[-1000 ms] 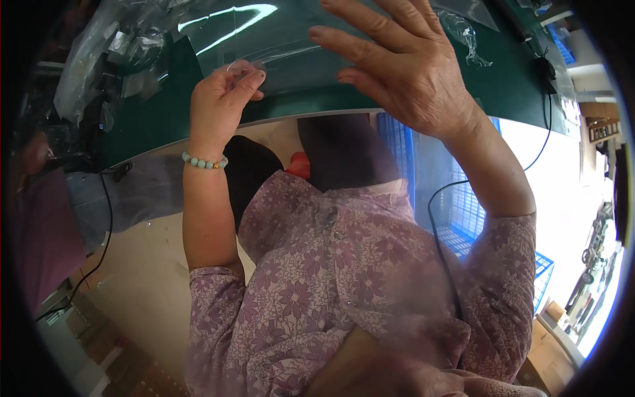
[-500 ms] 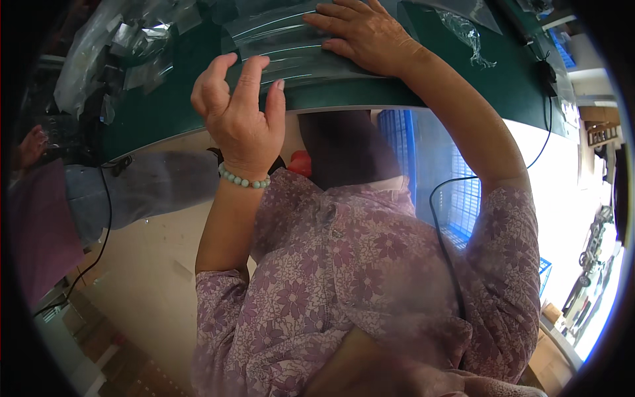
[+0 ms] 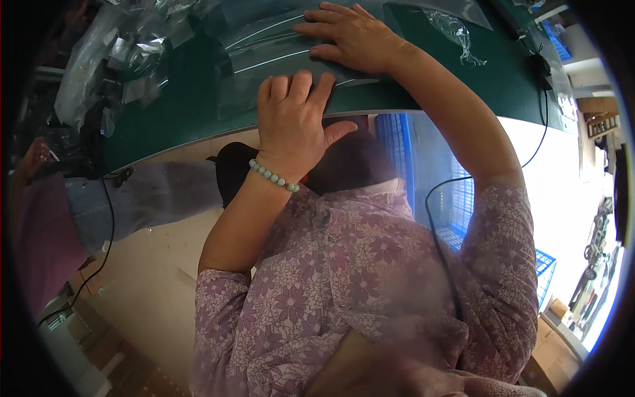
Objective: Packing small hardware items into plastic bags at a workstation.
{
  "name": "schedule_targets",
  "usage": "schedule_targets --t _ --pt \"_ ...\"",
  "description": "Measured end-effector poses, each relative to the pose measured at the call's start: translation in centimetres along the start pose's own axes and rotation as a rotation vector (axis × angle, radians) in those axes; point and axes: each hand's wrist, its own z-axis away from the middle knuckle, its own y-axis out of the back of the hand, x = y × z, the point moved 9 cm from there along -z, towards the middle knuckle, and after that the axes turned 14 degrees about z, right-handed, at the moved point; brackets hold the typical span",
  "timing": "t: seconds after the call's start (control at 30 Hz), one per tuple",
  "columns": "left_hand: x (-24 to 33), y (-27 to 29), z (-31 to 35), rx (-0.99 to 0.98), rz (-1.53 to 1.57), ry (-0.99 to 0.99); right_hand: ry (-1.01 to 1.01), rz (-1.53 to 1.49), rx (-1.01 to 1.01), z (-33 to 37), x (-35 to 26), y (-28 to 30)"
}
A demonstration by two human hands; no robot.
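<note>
A clear plastic sheet lies on the green tabletop, with bright streaks of reflected light along it. My right hand rests flat on its right part, fingers stretched leftward. At the table's front edge is my left hand, wearing a green bead bracelet. Its fingertips touch the near edge of the sheet, the fingers are slightly bent and the thumb points out to the right. Neither hand shows anything gripped in it. What lies under the palms is hidden.
Crumpled clear plastic wrappings cover the table's left side. A twisted piece of clear film lies to the right. A black cable hangs down past my right arm. Blue plastic crates stand below the table. Another person's leg is at the left.
My left hand has moved right and come down from above the table onto the sheet's near edge, its palm turned down. My right hand has shifted slightly left, still flat.
</note>
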Motion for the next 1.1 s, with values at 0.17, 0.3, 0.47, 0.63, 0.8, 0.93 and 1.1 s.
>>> schedule_targets --t 0.17,0.3,0.47,0.63,0.8,0.93,1.1 --pt "-1.0 -1.1 -0.7 -0.099 -0.019 0.066 -0.108 0.058 -0.401 -4.7 -1.3 2.7" --pt "-0.3 -2.0 -0.7 -0.141 0.042 0.104 -0.183 0.384 0.214 -6.5 -1.7 6.3" --pt "0.4 -1.7 -0.6 -0.074 0.012 0.067 -0.287 0.072 0.016 -7.4 0.9 -0.1" --pt "-0.3 -3.1 -0.1 -0.246 0.028 0.140 -0.402 -0.110 -0.301 -9.2 1.4 -0.9" --pt "-0.1 -2.8 0.4 -0.263 0.038 0.160 -0.432 -0.009 -0.294 -10.4 1.7 -1.2" --pt "-0.3 -2.5 0.8 -0.273 0.047 0.170 -0.471 -0.081 -0.257 -10.2 1.7 -1.8" --pt "-0.5 -2.1 0.9 -0.295 0.072 0.170 -0.506 -0.055 -0.265 -10.0 1.7 -1.8"
